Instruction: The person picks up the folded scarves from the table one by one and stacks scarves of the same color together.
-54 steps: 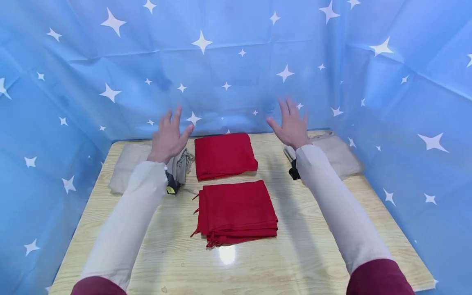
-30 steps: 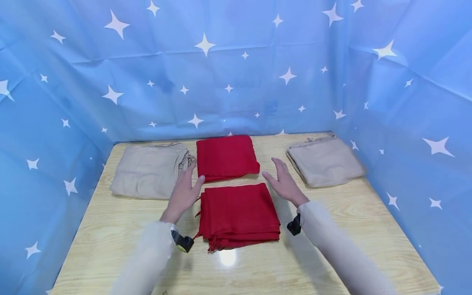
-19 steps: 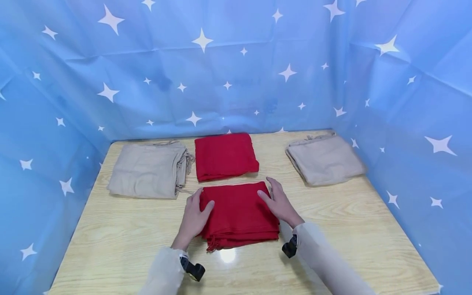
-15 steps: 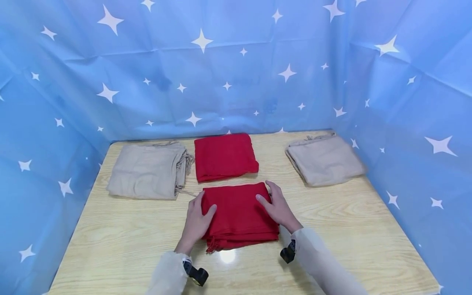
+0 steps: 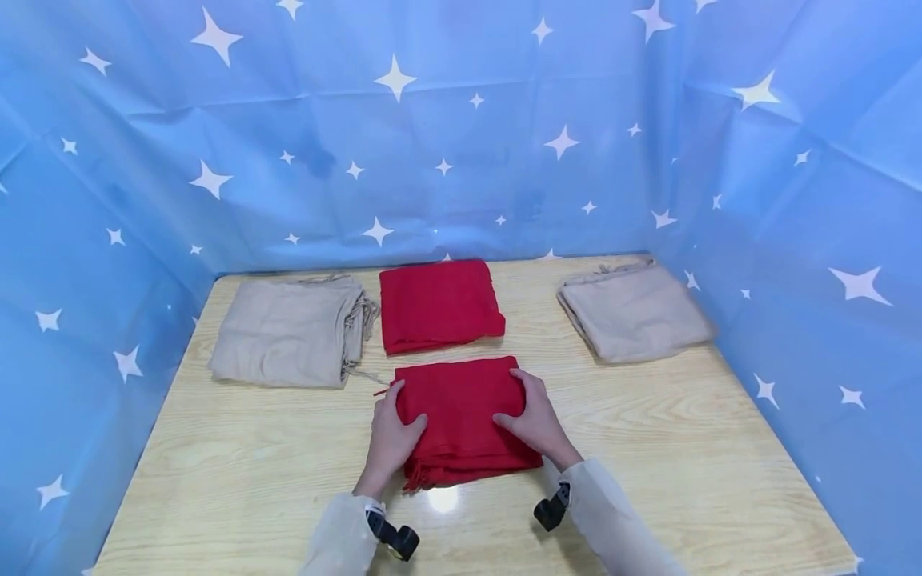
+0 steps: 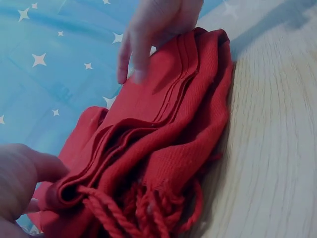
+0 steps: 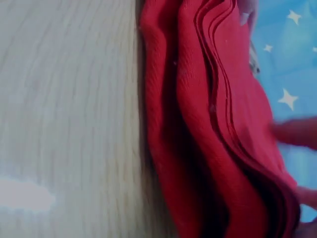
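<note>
A folded red scarf (image 5: 461, 408) with twisted fringe lies in layers on the table, near the middle in the head view. My left hand (image 5: 392, 436) grips its left side, thumb on the top layer and fingers along the edge. At the right side my right hand (image 5: 536, 416) holds it the same way, thumb on top. Up close, the left wrist view shows the stacked folds and tassels (image 6: 153, 208) beside my left fingers. The right wrist view shows the layered front edge of the scarf; my right thumb (image 7: 297, 133) is blurred. Fingertips under the cloth are hidden.
Behind it lies a second folded red cloth (image 5: 441, 306). A beige fringed cloth (image 5: 288, 332) lies at the back left, another beige cloth (image 5: 637, 312) at the back right. A blue star-patterned curtain (image 5: 461, 128) borders the wooden table (image 5: 238, 480) on three sides.
Both hands have come down from above the back of the table, toward me, to the sides of the front red scarf. Their thumbs now lie on it. The other cloths have stayed put.
</note>
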Motion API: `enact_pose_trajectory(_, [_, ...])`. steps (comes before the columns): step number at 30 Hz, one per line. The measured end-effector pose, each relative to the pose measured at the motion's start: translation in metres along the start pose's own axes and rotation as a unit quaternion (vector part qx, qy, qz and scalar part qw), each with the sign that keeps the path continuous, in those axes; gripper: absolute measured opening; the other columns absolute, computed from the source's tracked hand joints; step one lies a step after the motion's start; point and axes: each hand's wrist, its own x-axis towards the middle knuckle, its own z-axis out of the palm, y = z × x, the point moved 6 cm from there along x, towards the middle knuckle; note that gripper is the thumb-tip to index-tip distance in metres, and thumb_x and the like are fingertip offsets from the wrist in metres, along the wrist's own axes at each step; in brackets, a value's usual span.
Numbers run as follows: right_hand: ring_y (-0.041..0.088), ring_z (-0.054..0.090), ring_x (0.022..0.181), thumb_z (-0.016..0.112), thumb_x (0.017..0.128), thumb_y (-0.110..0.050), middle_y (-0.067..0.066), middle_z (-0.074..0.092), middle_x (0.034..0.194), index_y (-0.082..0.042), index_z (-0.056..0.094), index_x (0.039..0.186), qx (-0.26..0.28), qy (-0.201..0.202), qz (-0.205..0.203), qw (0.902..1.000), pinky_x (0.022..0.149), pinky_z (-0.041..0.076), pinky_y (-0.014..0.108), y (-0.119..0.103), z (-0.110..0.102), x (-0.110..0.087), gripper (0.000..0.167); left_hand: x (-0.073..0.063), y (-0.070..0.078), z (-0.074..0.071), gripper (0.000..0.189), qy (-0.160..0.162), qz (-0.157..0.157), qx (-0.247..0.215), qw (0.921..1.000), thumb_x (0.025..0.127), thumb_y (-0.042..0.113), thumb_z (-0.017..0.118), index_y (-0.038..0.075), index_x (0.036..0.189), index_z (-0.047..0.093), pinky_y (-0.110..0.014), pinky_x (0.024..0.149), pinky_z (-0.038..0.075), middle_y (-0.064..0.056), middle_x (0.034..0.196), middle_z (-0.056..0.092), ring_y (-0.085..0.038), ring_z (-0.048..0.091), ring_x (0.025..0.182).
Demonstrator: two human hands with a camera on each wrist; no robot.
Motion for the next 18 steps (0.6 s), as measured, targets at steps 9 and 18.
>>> enact_pose_trajectory(9, [0.039,0.043,0.124,0.070,0.066,0.008,0.023,0.043,0.134,-0.001,0.050,0.131,0.035,0.046,-0.043,0.9974,0.099,0.040,0.054,-0.015,0.007,-0.005,0.069,-0.001,-0.001,-0.017,0.055,0.048,0.002,-0.044,0.9979,0.078,-0.004,0.062,0.001,0.131,0.052,-0.039,0.075,0.051,-0.022,0.116,0.055,-0.031,0.057,0.095])
enact_pose_trajectory(18, [0.037,0.043,0.125,0.072,0.068,0.008,0.021,0.044,0.134,-0.002,0.052,0.128,0.063,0.036,-0.064,0.9953,0.101,0.040,0.053,-0.035,0.022,-0.005,0.064,-0.001,-0.003,-0.043,0.050,0.071,-0.002,-0.043,0.9965,0.078,-0.007,0.059,0.001,0.128,0.056,-0.031,0.069,0.049,-0.022,0.115,0.057,-0.028,0.061,0.082])
